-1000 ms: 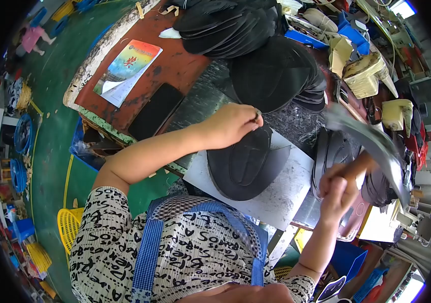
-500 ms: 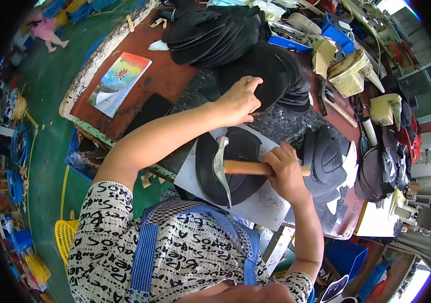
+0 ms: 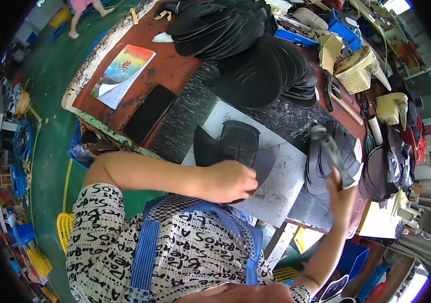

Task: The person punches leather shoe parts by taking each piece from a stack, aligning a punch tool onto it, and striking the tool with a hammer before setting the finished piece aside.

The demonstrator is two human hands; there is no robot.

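My left hand [image 3: 233, 182] is closed at the near edge of a curved black piece [image 3: 241, 140], its fingertips partly hidden. That piece, perhaps leather or rubber, has a raised middle panel and bent-up sides. It rests on a pale grey board [image 3: 283, 184]. Off to the right, my right hand [image 3: 338, 194] grips a hammer [image 3: 334, 159], lifted over a stack of dark curved pieces [image 3: 319, 174]. Most of the hammer's handle is hidden by the hand and the steep angle.
Stacks of black pieces [image 3: 256, 70] lie at the back of the bench. A colourful booklet [image 3: 124, 70] and a flat black rectangle [image 3: 150, 113] are on the left. Yellowish wrapped tools [image 3: 357, 73] and a blue box [image 3: 296, 38] stand back right. A person's legs [image 3: 86, 17] show far left.
The hammer has moved right, off the black piece. My left hand has come down from the back stack to the piece's near edge. The piece now shows its panel and raised sides.
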